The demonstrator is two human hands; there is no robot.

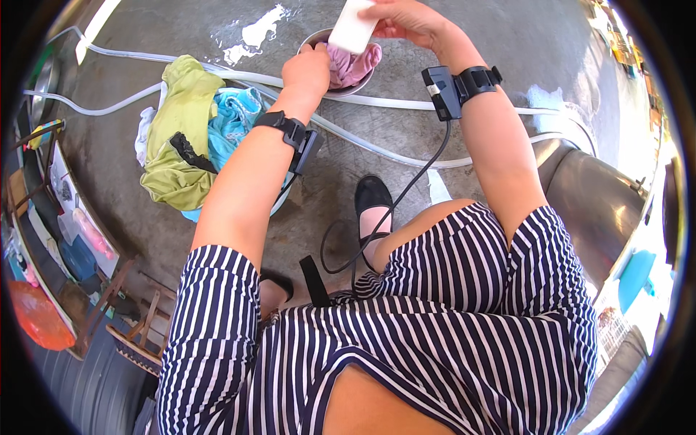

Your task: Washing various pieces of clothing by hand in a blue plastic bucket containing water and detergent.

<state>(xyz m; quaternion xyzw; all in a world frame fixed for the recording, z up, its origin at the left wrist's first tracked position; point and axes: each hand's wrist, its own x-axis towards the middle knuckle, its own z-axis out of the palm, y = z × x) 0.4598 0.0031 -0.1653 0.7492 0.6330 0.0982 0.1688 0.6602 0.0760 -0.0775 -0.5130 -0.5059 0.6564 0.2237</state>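
Observation:
My right hand (pixel 405 22) grips a smooth white rectangular object (pixel 352 28), tilted above a round metal bowl (pixel 356 93). Its top runs out of the frame, and what it is exactly cannot be told. A crumpled pink cloth (pixel 347 69) lies in the bowl and rises above the rim on the right. At the bowl's left edge, my left hand (pixel 306 70) is closed on the cloth, its fingertips partly hidden. To the left sits a heap of laundry with a yellow-green garment (pixel 185 117), a bright blue cloth (pixel 234 117) and a black lace piece (pixel 190 152).
Pale hoses (pixel 375 149) cross the grey concrete floor (pixel 413 49), which has a wet, shiny patch (pixel 255 35). A black cable (pixel 405 217) hangs from the device on my right wrist. A cluttered shelf (pixel 98 228) stands left, and a large metal vessel (pixel 592 190) lies right.

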